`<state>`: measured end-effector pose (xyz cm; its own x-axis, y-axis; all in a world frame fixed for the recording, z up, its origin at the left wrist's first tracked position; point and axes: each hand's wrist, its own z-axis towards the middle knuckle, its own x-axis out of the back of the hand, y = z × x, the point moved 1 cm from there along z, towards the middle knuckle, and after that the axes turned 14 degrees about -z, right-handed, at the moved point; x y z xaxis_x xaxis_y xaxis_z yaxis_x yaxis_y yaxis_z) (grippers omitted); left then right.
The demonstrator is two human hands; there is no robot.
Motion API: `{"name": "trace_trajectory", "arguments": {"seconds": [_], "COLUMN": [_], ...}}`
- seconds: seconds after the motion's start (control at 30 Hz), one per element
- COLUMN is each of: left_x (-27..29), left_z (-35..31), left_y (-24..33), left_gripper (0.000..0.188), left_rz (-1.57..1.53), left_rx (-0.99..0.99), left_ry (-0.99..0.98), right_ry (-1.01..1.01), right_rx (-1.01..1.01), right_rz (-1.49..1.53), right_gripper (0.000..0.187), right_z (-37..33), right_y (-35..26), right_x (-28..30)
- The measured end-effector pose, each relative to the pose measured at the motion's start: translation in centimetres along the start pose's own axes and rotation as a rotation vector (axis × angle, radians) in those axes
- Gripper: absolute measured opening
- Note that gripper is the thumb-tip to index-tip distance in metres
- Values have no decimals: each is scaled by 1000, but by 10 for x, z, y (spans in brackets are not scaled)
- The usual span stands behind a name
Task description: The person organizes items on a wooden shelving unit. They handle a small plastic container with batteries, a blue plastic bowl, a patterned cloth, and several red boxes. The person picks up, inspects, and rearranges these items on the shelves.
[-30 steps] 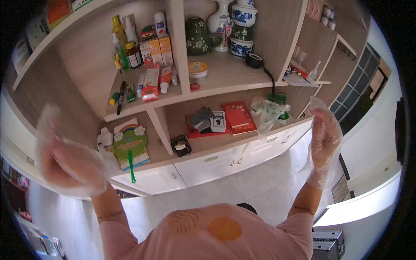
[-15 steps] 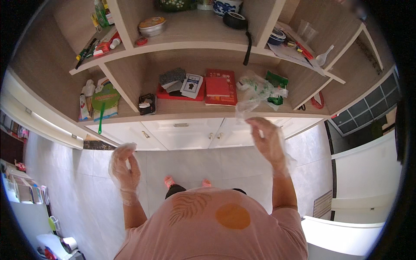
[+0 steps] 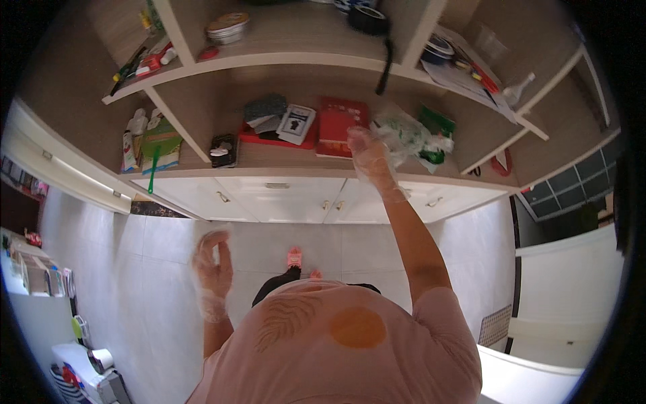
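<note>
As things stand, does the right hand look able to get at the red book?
Probably yes: the right hand is close by the red book, with the plastic bag lying beside the book, not over it. Touch is unclear.

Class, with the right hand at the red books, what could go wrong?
The right hand wears a loose, clear plastic glove, which might slip on the red rectangular books.
The crumpled, translucent plastic bag sits beside that hand and could snag.
The round green fan's handle seems to jut past the wood-grained shelf's edge; a bump might drop it.
</note>
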<state>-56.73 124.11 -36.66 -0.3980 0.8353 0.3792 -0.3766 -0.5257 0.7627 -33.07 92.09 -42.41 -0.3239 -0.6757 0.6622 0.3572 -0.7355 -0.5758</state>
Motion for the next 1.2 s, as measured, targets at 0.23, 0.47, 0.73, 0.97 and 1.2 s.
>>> {"name": "trace_trajectory", "arguments": {"seconds": [0.23,0.47,0.73,0.97,1.2], "left_x": [-41,-72,-105,-82,-74], "left_z": [40,95,128,181,247], "left_y": [-68,-134,-171,-135,-155], "left_gripper": [25,35,38,52,56], "left_rz": [-708,-545,-641,-336,-321], "left_rx": [565,355,115,297,489], "left_ry": [-71,-180,-96,-150,-295], "right_ry": [-393,-311,-258,-293,-295], "right_rx": [-290,111,465,328,50], "right_rz": [532,-331,-696,-765,-369], "right_gripper": [24,26,31,34,36], "right_z": [26,27,6,12,31], "right_y": [-26,-42,-44,-12,-12], "right_x": [-42,-32,-40,-40,-39]}}
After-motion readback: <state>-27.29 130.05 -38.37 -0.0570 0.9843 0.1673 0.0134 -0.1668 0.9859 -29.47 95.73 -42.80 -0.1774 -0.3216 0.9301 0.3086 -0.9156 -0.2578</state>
